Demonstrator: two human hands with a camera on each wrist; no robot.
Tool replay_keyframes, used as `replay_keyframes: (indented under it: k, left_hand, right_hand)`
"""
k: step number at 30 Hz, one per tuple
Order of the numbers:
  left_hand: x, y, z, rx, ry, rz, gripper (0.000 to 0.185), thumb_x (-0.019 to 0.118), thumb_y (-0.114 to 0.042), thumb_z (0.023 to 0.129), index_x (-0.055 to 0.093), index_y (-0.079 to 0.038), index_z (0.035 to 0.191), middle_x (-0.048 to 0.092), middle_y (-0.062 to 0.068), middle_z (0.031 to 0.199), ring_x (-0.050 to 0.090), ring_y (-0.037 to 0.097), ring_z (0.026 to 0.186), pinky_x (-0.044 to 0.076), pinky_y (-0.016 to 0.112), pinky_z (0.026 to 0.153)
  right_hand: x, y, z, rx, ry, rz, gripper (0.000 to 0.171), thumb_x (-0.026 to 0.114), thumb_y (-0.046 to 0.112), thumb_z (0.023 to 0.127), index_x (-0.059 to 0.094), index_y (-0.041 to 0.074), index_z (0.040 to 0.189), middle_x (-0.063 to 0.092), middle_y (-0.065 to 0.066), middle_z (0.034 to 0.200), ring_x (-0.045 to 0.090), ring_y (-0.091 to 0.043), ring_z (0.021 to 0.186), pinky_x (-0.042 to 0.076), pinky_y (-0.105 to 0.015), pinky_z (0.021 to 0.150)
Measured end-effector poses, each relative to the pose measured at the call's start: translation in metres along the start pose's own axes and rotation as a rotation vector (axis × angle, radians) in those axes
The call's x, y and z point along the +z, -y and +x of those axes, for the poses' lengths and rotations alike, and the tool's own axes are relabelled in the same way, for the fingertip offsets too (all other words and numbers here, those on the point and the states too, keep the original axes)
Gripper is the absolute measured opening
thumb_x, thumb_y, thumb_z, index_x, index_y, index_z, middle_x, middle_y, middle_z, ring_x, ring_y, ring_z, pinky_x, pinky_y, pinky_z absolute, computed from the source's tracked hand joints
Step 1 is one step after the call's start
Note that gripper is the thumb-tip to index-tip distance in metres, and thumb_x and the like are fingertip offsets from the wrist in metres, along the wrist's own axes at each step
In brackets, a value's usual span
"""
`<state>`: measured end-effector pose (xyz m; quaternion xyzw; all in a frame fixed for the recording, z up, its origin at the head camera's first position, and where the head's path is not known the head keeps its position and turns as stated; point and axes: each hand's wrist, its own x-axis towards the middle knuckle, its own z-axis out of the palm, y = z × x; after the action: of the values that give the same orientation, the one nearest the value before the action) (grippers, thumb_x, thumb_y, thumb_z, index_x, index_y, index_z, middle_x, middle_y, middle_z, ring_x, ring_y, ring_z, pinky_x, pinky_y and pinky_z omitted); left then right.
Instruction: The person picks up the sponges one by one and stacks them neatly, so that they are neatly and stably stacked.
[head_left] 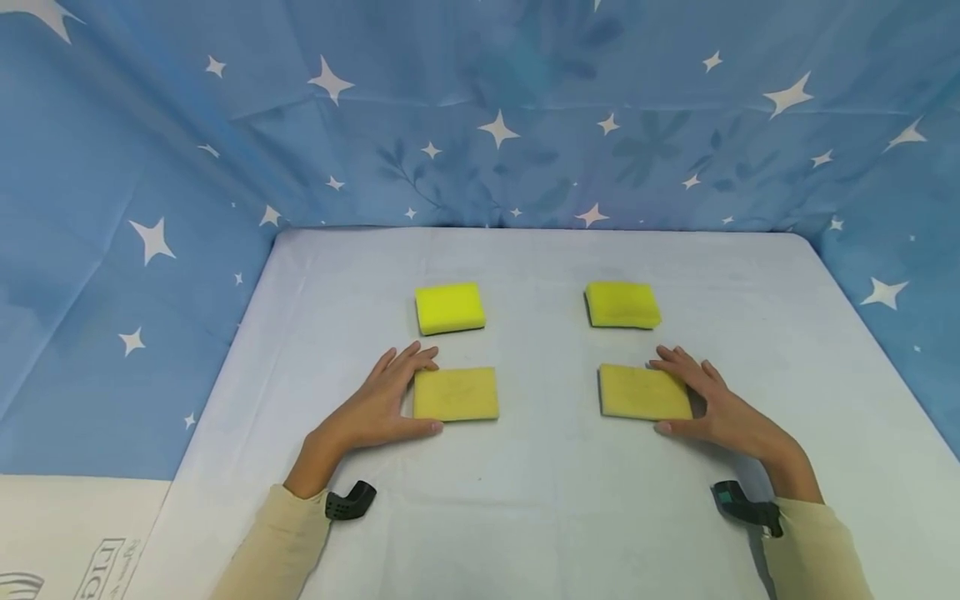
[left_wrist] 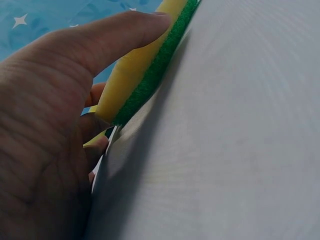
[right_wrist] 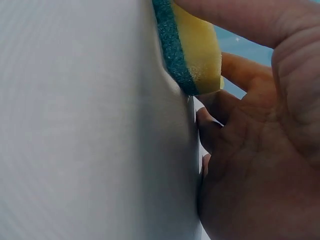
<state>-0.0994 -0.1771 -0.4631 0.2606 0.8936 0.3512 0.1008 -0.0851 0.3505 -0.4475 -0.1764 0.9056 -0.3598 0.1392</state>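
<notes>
Because the left hand (head_left: 378, 408) and right hand (head_left: 712, 404) each pinch only the edges of a near sponge (head_left: 455, 394) (head_left: 645, 392) lying flat between thumb and fingers, either soft pad could slip free or drag the cloth (head_left: 525, 500)

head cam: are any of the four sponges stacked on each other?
No: all four sponges lie apart on the table, the left hand at the near-left sponge and the right hand at the near-right sponge.
</notes>
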Motion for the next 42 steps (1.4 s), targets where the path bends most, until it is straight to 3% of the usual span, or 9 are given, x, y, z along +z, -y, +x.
replay_keyframes:
  k: [10, 15, 25, 36, 39, 42]
  left_hand:
    - [0.001, 0.001, 0.000, 0.008, -0.009, 0.004, 0.092, 0.084, -0.054, 0.086, 0.045, -0.011, 0.158, 0.048, 0.003, 0.162, 0.014, 0.026, 0.163, 0.001, 0.049, 0.131]
    - [0.000, 0.001, -0.003, -0.001, -0.019, 0.007, 0.088, 0.084, -0.055, 0.085, 0.049, -0.013, 0.154, 0.037, 0.002, 0.170, 0.016, 0.026, 0.163, 0.003, 0.050, 0.131]
    - [0.000, -0.003, -0.007, -0.037, -0.012, -0.003, 0.085, 0.083, -0.056, 0.086, 0.051, -0.014, 0.153, 0.036, -0.001, 0.171, 0.015, 0.025, 0.163, 0.002, 0.051, 0.131]
    - [0.008, -0.005, -0.004, -0.037, 0.014, 0.009, 0.084, 0.082, -0.060, 0.087, 0.050, -0.018, 0.153, 0.035, -0.003, 0.172, 0.014, 0.021, 0.163, 0.002, 0.048, 0.131]
    - [0.007, -0.004, -0.005, -0.053, 0.009, 0.010, 0.086, 0.082, -0.061, 0.087, 0.049, -0.019, 0.154, 0.034, -0.005, 0.172, 0.013, 0.019, 0.163, 0.002, 0.047, 0.131]
    - [0.005, -0.004, -0.006, -0.055, 0.000, 0.004, 0.087, 0.082, -0.060, 0.086, 0.049, -0.019, 0.155, 0.033, -0.004, 0.172, 0.013, 0.020, 0.163, 0.003, 0.049, 0.131]
  right_hand:
    - [0.002, 0.000, -0.001, -0.020, -0.018, 0.007, 0.079, 0.086, 0.023, 0.092, 0.047, 0.009, 0.159, 0.023, -0.024, 0.173, 0.002, -0.044, 0.162, -0.017, -0.037, 0.127]
    - [0.004, -0.001, 0.002, -0.053, -0.032, -0.018, 0.078, 0.086, 0.022, 0.092, 0.048, 0.009, 0.158, 0.026, -0.025, 0.172, 0.000, -0.023, 0.165, -0.016, -0.026, 0.125]
    - [0.006, -0.005, 0.004, -0.066, -0.041, -0.053, 0.079, 0.087, 0.025, 0.091, 0.048, 0.010, 0.158, 0.030, -0.024, 0.171, -0.005, 0.010, 0.155, -0.017, -0.014, 0.119]
    - [0.011, -0.011, -0.007, -0.033, -0.070, -0.070, 0.078, 0.088, 0.024, 0.089, 0.050, 0.012, 0.156, 0.036, -0.026, 0.167, -0.005, 0.021, 0.147, -0.020, -0.011, 0.116]
    - [0.012, -0.012, -0.005, -0.037, -0.078, -0.069, 0.078, 0.088, 0.024, 0.089, 0.050, 0.012, 0.156, 0.036, -0.021, 0.168, -0.004, 0.021, 0.147, -0.019, -0.011, 0.116]
    - [0.012, -0.013, -0.001, -0.046, -0.081, -0.065, 0.079, 0.088, 0.025, 0.090, 0.049, 0.014, 0.158, 0.034, -0.002, 0.170, -0.002, 0.022, 0.147, -0.018, -0.010, 0.116]
